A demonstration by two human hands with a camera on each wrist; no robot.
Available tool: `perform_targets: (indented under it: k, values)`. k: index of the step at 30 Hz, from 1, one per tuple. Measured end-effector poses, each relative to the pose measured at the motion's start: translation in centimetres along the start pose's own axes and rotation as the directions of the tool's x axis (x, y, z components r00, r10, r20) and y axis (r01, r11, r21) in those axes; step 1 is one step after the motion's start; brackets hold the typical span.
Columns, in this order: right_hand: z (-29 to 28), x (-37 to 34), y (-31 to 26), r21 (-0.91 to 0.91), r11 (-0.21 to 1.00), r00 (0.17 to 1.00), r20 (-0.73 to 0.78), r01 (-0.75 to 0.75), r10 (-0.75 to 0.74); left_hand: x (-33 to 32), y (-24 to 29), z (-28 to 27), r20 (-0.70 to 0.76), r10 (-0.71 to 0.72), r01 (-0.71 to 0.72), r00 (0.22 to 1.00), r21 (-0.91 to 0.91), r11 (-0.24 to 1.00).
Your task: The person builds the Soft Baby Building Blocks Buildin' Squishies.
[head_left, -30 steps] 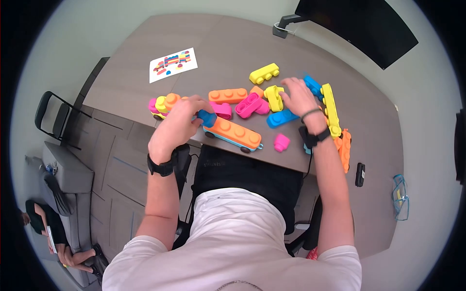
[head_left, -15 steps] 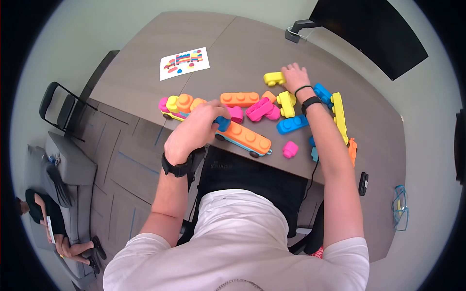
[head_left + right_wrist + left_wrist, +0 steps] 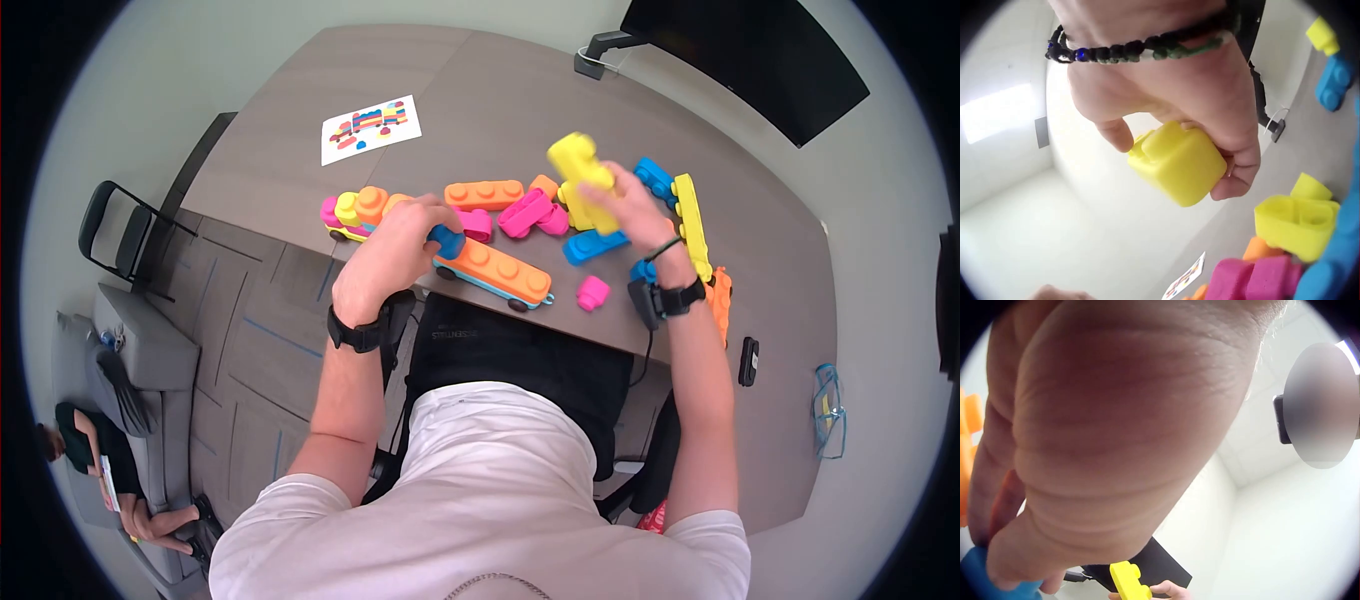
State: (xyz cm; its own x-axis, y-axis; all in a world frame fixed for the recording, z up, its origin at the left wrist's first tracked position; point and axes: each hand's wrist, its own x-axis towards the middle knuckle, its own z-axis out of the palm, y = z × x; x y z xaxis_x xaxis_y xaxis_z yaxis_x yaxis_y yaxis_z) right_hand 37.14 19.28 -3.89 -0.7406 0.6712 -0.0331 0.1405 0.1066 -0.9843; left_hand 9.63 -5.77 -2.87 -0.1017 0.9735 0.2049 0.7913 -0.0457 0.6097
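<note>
My left hand [image 3: 388, 262] pinches a small blue block [image 3: 447, 241] at the left end of a long orange block [image 3: 495, 268]. That orange block sits on a light blue wheeled base [image 3: 535, 301] along the table's front edge. My right hand [image 3: 640, 212] holds a long yellow building block [image 3: 576, 158] raised over the pile. In the right wrist view, thumb and fingers grip opposite sides of this yellow block [image 3: 1179, 165]. Left of my left hand stands another wheeled base carrying pink, yellow and orange blocks [image 3: 371, 203]; the hand hides part of it.
Pink blocks [image 3: 528, 214], a long orange block [image 3: 485, 194] and a blue block [image 3: 594, 246] lie mid-table. A small pink block [image 3: 592, 292] is near the edge. A long yellow block [image 3: 692, 225] lies rightward. A picture sheet [image 3: 370, 130] lies behind; a monitor [image 3: 755, 60] hangs beyond.
My right hand reached to the yellow block at the back, took hold of it, and has lifted it toward me, tilting it. My left hand stays on the blue block.
</note>
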Motion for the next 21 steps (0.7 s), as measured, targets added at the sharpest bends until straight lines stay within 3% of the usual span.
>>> perform_targets:
  k: [3, 4, 5, 11, 14, 21]
  values:
    - [3.2, -3.2, 1.1, -0.491, 0.866, 0.988, -0.065, 0.088, -0.137, 0.1, -0.2, 0.4, -0.014, 0.035, -0.035, 0.999, -0.009, 0.999]
    - [5.0, -5.0, -1.9, -0.543, 0.834, 0.988, -0.041, 0.100, -0.146, 0.1, -0.2, 0.5, -0.032, 0.058, -0.059, 0.998, -0.026, 0.998]
    - [5.9, -5.8, -2.1, -0.544, 0.821, 0.979, -0.001, 0.171, -0.204, 0.3, -0.2, 0.5, -0.029, 0.061, -0.062, 0.998, -0.026, 0.998]
    - [9.9, -7.6, -0.5, -0.610, 0.775, 0.983, 0.037, 0.165, -0.180, 0.4, 0.8, 0.4, -0.005, 0.006, -0.006, 1.000, -0.021, 1.000]
    - [11.1, -7.7, 1.3, -0.629, 0.710, 0.930, 0.062, 0.317, -0.361, 0.4, 0.3, 1.1, -0.014, 0.049, -0.049, 0.999, -0.021, 0.999]
    - [12.2, -7.8, 2.1, -0.723, 0.629, 0.938, 0.075, 0.285, -0.338, 0.8, -0.3, 2.3, -0.019, 0.037, -0.038, 0.999, -0.072, 0.997]
